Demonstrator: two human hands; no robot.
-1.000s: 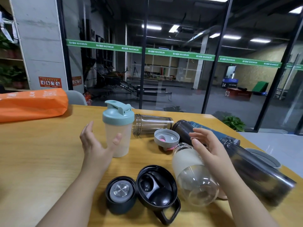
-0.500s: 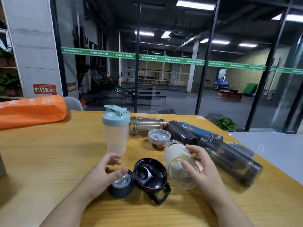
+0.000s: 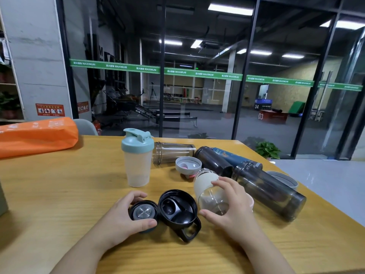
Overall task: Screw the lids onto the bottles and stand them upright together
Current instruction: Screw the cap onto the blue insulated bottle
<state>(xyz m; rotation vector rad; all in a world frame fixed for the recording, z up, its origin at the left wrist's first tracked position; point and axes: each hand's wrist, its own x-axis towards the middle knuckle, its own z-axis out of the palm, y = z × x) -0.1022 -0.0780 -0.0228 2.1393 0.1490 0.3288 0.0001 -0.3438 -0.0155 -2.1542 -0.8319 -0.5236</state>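
My left hand (image 3: 120, 220) grips a small round black lid (image 3: 143, 211) lying top-down on the wooden table (image 3: 59, 194). My right hand (image 3: 231, 206) holds a clear glass bottle with a white sleeve (image 3: 207, 186), which lies on its side. Between the two lies a larger black lid with a carry loop (image 3: 178, 209). A frosted shaker bottle with a teal lid (image 3: 137, 157) stands upright behind. Further back lie a smoky clear bottle (image 3: 171, 153), a grey lid with a pink part (image 3: 188, 165), a dark bottle (image 3: 213, 161), a blue bottle (image 3: 233, 157) and a long dark bottle (image 3: 268, 190).
An orange bag (image 3: 37, 135) lies at the table's far left. A grey lid (image 3: 284, 178) sits by the right edge. A dark object (image 3: 3, 198) shows at the left border. Glass walls and a potted plant (image 3: 267, 149) stand beyond the table.
My left hand left the shaker bottle, came down and closed round the small black lid. My right hand slid along the glass bottle and took hold of its base end.
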